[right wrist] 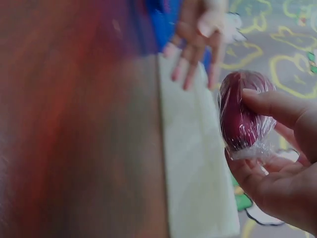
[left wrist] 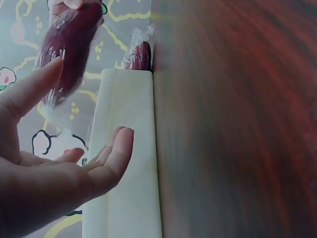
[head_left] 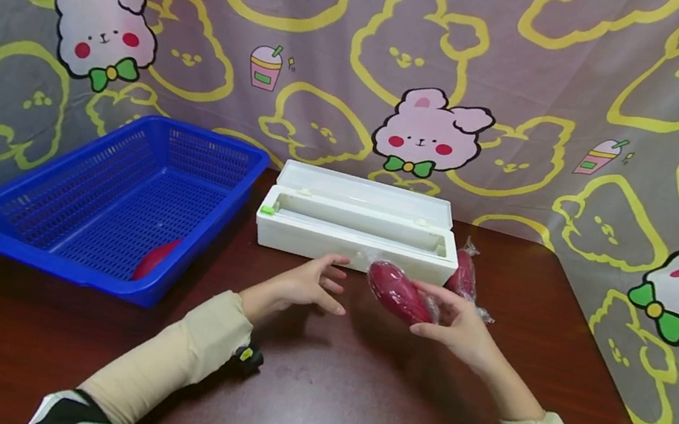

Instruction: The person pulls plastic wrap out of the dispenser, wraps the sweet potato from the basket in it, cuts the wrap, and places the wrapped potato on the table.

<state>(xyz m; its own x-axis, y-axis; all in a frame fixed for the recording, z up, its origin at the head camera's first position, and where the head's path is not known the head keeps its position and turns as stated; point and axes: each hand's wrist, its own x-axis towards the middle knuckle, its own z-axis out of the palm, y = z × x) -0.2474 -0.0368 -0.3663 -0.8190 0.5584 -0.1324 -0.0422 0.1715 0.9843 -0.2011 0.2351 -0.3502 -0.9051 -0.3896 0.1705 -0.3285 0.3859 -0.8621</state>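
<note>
My right hand [head_left: 458, 328] pinches a dark red sweet potato [head_left: 396, 292] wrapped in clear cling film, lifted above the table in front of the white box. In the right wrist view the thumb presses on one side of the wrapped sweet potato [right wrist: 242, 111], with fingers beneath it. My left hand [head_left: 306, 283] hovers to its left, fingers apart and loosely bent, holding nothing. In the left wrist view the thumb overlaps the film-wrapped sweet potato [left wrist: 72, 49]. Behind them stands a white cling film dispenser box [head_left: 353, 251], its lid [head_left: 366, 192] raised.
At the left a blue plastic basket [head_left: 96, 279] holds a red sweet potato [head_left: 156, 260], partly hidden by the basket's wall. Another film-wrapped sweet potato [head_left: 465, 272] lies against the box's right end. A green slider [head_left: 268, 210] sits on the box's left edge. A patterned curtain [head_left: 340, 53] hangs behind the table.
</note>
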